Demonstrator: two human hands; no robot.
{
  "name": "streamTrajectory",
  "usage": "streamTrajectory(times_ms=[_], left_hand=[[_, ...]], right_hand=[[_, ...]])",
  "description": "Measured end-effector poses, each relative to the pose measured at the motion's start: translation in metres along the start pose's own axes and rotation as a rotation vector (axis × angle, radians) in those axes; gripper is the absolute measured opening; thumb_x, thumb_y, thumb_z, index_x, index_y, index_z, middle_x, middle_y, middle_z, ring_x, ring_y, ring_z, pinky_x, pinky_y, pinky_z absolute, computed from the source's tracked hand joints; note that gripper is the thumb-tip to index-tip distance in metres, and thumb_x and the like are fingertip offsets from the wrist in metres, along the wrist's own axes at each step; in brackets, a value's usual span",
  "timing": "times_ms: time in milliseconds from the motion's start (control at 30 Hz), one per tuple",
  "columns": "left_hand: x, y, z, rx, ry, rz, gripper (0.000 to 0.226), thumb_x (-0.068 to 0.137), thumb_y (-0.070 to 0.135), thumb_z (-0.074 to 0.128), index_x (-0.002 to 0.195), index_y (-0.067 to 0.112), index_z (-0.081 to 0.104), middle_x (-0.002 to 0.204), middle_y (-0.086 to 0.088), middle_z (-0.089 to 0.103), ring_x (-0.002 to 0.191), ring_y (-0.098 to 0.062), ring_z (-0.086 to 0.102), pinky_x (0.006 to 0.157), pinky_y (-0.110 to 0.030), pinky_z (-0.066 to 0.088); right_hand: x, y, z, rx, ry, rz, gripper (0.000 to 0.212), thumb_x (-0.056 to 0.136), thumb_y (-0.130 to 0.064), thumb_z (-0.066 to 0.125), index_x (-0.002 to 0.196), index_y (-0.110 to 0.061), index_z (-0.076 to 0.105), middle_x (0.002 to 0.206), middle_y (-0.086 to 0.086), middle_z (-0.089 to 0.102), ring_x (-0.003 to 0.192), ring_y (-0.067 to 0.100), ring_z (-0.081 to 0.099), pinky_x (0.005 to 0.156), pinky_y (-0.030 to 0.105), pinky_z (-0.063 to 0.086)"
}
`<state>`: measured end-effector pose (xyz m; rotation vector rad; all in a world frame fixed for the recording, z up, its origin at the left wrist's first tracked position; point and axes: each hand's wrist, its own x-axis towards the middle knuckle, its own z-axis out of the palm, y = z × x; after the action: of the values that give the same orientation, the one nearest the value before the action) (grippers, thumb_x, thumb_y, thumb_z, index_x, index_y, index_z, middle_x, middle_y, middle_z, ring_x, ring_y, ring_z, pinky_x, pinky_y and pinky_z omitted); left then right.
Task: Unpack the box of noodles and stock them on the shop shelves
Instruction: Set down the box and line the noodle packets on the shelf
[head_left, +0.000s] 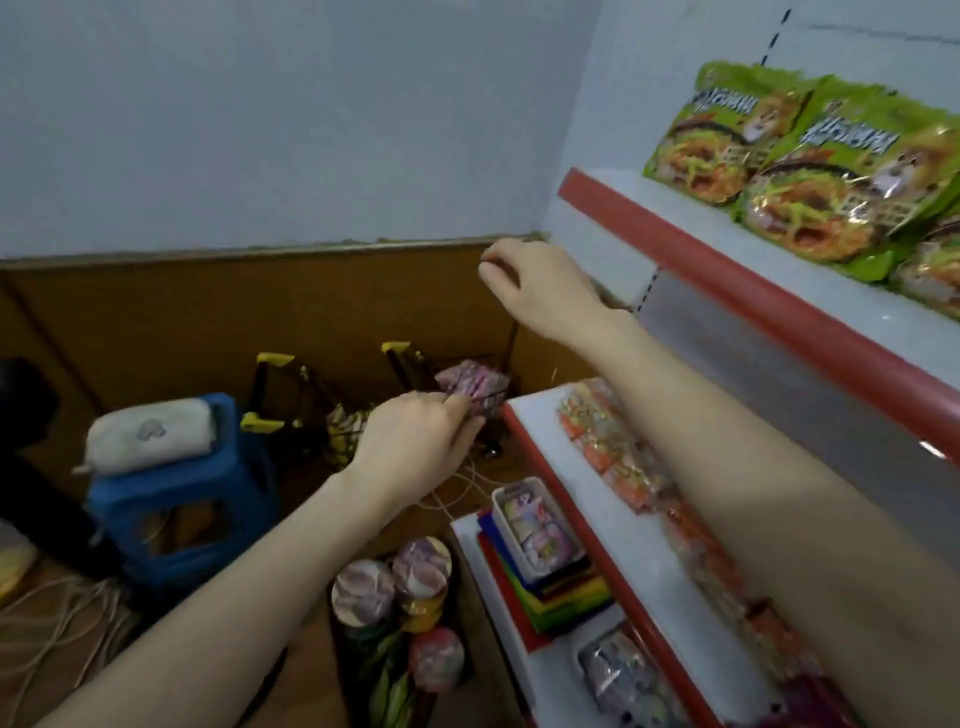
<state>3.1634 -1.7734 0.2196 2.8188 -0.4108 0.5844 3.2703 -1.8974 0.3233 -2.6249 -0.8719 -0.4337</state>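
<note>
My left hand (415, 436) hovers low in the middle, fingers curled together, nothing visible in it. Its fingertips overlap a pink packet (475, 382) that lies behind the wires of a black basket on the floor. My right hand (535, 286) is raised beside the end of the upper shelf (727, 280), fingers curled and empty. Green noodle packets (789, 166) lie stacked on that upper shelf. Orange noodle packets (623, 462) line the middle shelf under my right forearm. An open cardboard box (467, 597) below holds cup noodles (395, 582) and green packets.
A blue plastic stool (176, 499) with a white pouch on it stands at the left. Black baskets with yellow handles (280, 395) sit against the brown wall panel. A white tray of small packets (535, 525) and coloured packs lie on the lower shelf. Cables (57, 618) trail on the floor.
</note>
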Motion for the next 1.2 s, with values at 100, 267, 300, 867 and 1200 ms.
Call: streamTrajectory(times_ms=[100, 267, 300, 867, 1200], left_hand=[[-0.055, -0.019, 0.024, -0.023, -0.105, -0.117, 0.029, 0.094, 0.033, 0.048, 0.096, 0.008, 0.064, 0.081, -0.007, 0.067, 0.072, -0.025, 0.065, 0.052, -0.03, 0.044], [-0.132, -0.038, 0.075, 0.004, -0.301, -0.263, 0.032, 0.097, 0.036, 0.038, 0.1, 0.011, 0.058, 0.093, -0.007, 0.065, 0.086, -0.027, 0.063, 0.058, -0.031, 0.036], [-0.145, -0.039, 0.086, 0.021, -0.342, -0.286, 0.031, 0.097, 0.035, 0.037, 0.1, 0.011, 0.057, 0.095, -0.007, 0.064, 0.089, -0.028, 0.062, 0.059, -0.03, 0.035], [-0.307, -0.063, 0.431, 0.039, -0.833, -0.506, 0.029, 0.098, 0.032, 0.037, 0.111, 0.01, 0.052, 0.112, -0.012, 0.061, 0.103, -0.033, 0.059, 0.069, -0.034, 0.042], [-0.344, -0.102, 0.638, 0.165, -0.947, -0.471, 0.03, 0.094, 0.016, 0.047, 0.122, 0.005, 0.05, 0.122, -0.017, 0.052, 0.114, -0.034, 0.048, 0.09, -0.04, 0.042]], right_hand=[[-0.027, -0.013, 0.059, 0.04, -0.119, 0.02, 0.032, 0.097, -0.028, 0.039, 0.117, -0.011, 0.057, 0.11, 0.009, 0.065, 0.1, 0.026, 0.059, 0.075, 0.03, 0.044], [-0.074, -0.009, 0.151, 0.075, -0.295, 0.092, 0.031, 0.096, -0.03, 0.04, 0.114, -0.012, 0.058, 0.108, 0.013, 0.065, 0.101, 0.033, 0.059, 0.08, 0.041, 0.049], [-0.084, -0.007, 0.167, 0.066, -0.325, 0.109, 0.031, 0.096, -0.029, 0.04, 0.114, -0.011, 0.057, 0.108, 0.015, 0.065, 0.102, 0.034, 0.059, 0.078, 0.039, 0.048], [-0.306, 0.107, 0.526, 0.023, -0.828, 0.148, 0.03, 0.096, -0.022, 0.042, 0.119, -0.006, 0.051, 0.116, 0.017, 0.06, 0.108, 0.036, 0.055, 0.08, 0.04, 0.046], [-0.41, 0.156, 0.713, 0.008, -1.027, -0.014, 0.03, 0.093, -0.005, 0.046, 0.123, -0.005, 0.052, 0.122, 0.016, 0.056, 0.114, 0.031, 0.051, 0.091, 0.04, 0.045]])
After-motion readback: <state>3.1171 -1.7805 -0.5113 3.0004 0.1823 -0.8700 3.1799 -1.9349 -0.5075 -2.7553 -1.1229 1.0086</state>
